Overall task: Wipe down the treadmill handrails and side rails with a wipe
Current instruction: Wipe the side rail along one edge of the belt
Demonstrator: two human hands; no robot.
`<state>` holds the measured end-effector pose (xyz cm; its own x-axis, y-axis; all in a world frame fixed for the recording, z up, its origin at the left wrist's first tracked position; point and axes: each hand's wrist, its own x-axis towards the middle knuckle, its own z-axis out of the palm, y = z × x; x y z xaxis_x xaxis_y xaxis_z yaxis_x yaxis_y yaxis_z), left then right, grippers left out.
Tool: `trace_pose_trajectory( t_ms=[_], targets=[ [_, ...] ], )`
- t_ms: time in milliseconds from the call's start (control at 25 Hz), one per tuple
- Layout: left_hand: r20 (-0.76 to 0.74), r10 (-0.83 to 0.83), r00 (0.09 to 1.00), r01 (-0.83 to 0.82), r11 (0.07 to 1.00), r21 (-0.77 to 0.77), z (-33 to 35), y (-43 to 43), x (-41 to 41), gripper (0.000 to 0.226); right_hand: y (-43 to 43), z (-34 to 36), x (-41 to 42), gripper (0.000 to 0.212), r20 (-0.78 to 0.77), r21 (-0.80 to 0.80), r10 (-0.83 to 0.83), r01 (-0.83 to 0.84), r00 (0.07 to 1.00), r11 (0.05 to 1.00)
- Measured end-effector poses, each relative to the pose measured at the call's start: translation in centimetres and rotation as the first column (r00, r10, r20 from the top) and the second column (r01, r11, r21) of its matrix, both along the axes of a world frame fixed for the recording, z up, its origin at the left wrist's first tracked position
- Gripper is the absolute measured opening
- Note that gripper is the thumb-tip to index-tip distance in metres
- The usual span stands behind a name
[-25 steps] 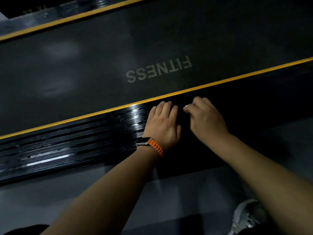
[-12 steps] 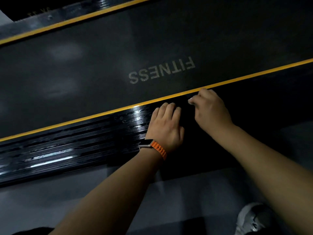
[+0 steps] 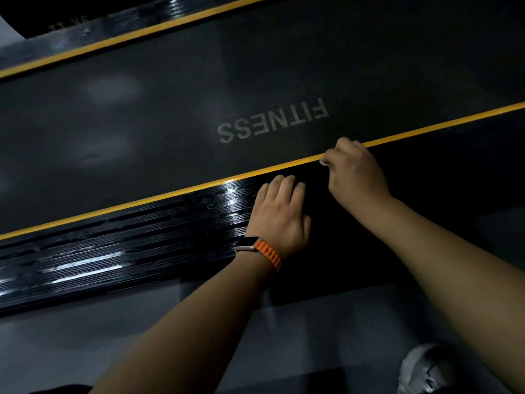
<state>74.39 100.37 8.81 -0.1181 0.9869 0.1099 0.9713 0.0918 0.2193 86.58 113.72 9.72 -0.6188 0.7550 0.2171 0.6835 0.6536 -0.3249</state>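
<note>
The near side rail (image 3: 127,251) is black, ribbed and glossy, with a yellow stripe (image 3: 170,194) along its far edge. My left hand (image 3: 279,217), with an orange watch band on the wrist, rests palm down on the rail, its fingers lightly bent. My right hand (image 3: 356,173) is just right of it, at the yellow stripe, with its fingers curled. A small white bit, apparently the wipe (image 3: 324,162), shows at its fingertips; the rest is hidden in the hand.
The dark running belt (image 3: 170,123) with the word FITNESS lies beyond the stripe. The far side rail (image 3: 113,21) with its own yellow stripe runs along the top. Grey floor (image 3: 85,336) lies in front of me, with a grey shoe (image 3: 423,371) at the lower right.
My right hand has slid away from me across the rail, up to the yellow stripe. My left hand has stayed in place on the rail.
</note>
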Motion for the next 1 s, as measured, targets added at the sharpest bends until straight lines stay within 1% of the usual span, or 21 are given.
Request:
trace_pose_trajectory(
  t_ms=[120,240,280,360,400,440,520,560,680,720,800,840,960,1000],
  targets=[
    [0.002,0.000,1.000,0.000,1.000,0.002,0.0,-0.1,0.1,0.061,-0.3,-0.2,-0.7,0.019,0.034,0.016,0.093,-0.093,0.995,0.996],
    [-0.012,-0.003,1.000,0.003,1.000,-0.009,0.1,0.0,0.0,0.061,0.0,0.0,-1.0,0.017,-0.005,0.004,-0.002,0.002,1.000,1.000],
    [-0.015,0.000,1.000,0.000,1.000,-0.010,0.1,0.0,0.0,0.061,-0.2,0.0,-1.3,0.016,-0.006,-0.003,0.011,-0.011,1.000,1.000],
    [-0.008,-0.001,1.000,0.001,1.000,-0.006,0.1,-0.1,0.1,0.061,-0.2,0.1,-1.0,0.018,0.042,0.007,0.115,-0.116,0.992,0.993],
    [-0.003,-0.004,1.000,0.004,1.000,-0.008,0.1,-0.1,0.1,0.060,0.4,0.2,-0.3,0.019,0.063,0.011,0.134,-0.135,0.989,0.991],
    [0.000,-0.007,1.000,0.007,1.000,-0.010,0.1,-0.1,0.1,0.060,1.3,0.3,0.5,0.020,0.069,0.009,0.099,-0.100,0.993,0.995],
    [0.003,-0.004,1.000,0.004,1.000,-0.006,0.1,0.0,-0.1,0.059,2.5,0.5,2.0,0.023,0.067,-0.002,-0.024,0.024,0.997,1.000],
    [0.003,-0.001,1.000,0.001,1.000,-0.004,0.1,0.0,-0.1,0.059,2.4,0.6,2.2,0.025,0.071,-0.003,-0.021,0.021,0.997,1.000],
    [0.007,-0.004,1.000,0.004,1.000,-0.009,0.1,-0.1,0.1,0.061,1.4,0.4,3.2,0.028,0.092,0.004,0.150,-0.151,0.984,0.989],
    [0.006,-0.005,1.000,0.005,1.000,-0.010,0.1,-0.1,0.1,0.060,1.8,0.5,3.7,0.028,0.082,0.000,0.145,-0.145,0.986,0.989],
    [0.004,0.003,1.000,-0.003,1.000,-0.008,0.0,0.0,0.0,0.059,2.4,0.7,4.4,0.028,0.054,-0.039,0.072,-0.070,0.996,0.997],
    [0.004,0.007,1.000,-0.007,1.000,-0.007,0.0,0.0,-0.1,0.059,2.1,0.8,4.5,0.028,0.051,-0.054,0.075,-0.072,0.996,0.996],
    [0.008,0.002,1.000,-0.002,1.000,-0.012,-0.1,-0.1,0.0,0.058,1.3,1.2,5.0,0.028,0.076,-0.061,0.186,-0.181,0.980,0.982],
    [0.010,0.001,1.000,-0.001,1.000,-0.016,-0.1,-0.1,0.0,0.058,1.7,1.5,5.5,0.028,0.074,-0.066,0.178,-0.173,0.981,0.983]
  ],
)
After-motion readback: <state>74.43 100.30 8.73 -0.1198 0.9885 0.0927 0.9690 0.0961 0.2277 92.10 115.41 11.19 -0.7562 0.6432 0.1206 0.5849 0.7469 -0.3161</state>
